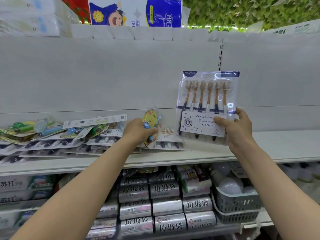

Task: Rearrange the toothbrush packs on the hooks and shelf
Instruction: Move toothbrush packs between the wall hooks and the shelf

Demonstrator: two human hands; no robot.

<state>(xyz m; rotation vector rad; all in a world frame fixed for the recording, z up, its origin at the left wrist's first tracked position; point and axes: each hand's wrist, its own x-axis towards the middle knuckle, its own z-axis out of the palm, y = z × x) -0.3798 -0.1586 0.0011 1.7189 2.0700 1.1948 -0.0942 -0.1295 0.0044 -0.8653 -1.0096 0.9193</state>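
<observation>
Right hand [237,129] fingers pinch lower edge of clear six-brush blister pack [207,104], upright above white shelf [277,146] | left hand [138,131] fingers grip yellow cartoon toothbrush pack [152,125] | judged light, stiff, slippery; hold by card edges

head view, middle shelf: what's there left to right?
Pile of toothbrush packs → left hand gripping a yellow kids' pack → six-brush pack held upright → right hand → bare shelf.
</observation>
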